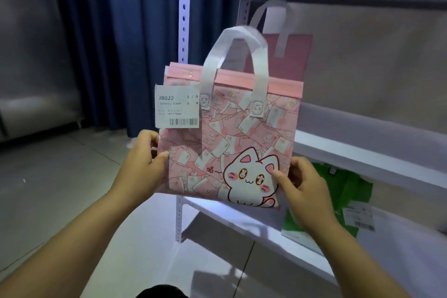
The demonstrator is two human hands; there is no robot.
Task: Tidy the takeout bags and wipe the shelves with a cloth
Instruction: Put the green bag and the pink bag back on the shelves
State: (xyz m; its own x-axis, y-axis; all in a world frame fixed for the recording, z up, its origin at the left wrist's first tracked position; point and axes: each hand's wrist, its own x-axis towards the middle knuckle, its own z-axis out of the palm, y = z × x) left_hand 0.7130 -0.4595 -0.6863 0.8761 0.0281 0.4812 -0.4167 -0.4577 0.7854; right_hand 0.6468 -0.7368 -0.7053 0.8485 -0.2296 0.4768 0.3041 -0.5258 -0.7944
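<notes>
Between the two hands, in the air in front of the shelving, a pink takeout bag [232, 143] is held upright with its printed side to the camera. It shows a white cat and many small banknotes, and its pink top edge is closed flat. Two white handles [235, 55] stand up from this top edge. A white label [177, 106] with a barcode is stuck at the upper left corner of the bag and reaches a little over the left edge.

The left hand [145, 155] grips the lower part of the left edge, with the thumb on the front and the fingers curled behind. The right hand [304, 181] pinches the lower part of the right edge in the same way, and its thumb presses on the cat print.

Behind the held bag is a darker pink bag [297, 55] with a white handle, upright above the middle shelf [362, 133]; its bottom is hidden. On the lower shelf [242, 220], just behind the right hand, a green bag [343, 191] lies flat with a white tag [360, 218] on it. A perforated white post [184, 7] carries the front left corner of the shelves. Further left hang a dark blue curtain [108, 31] and below it is a grey tiled floor [48, 176].
</notes>
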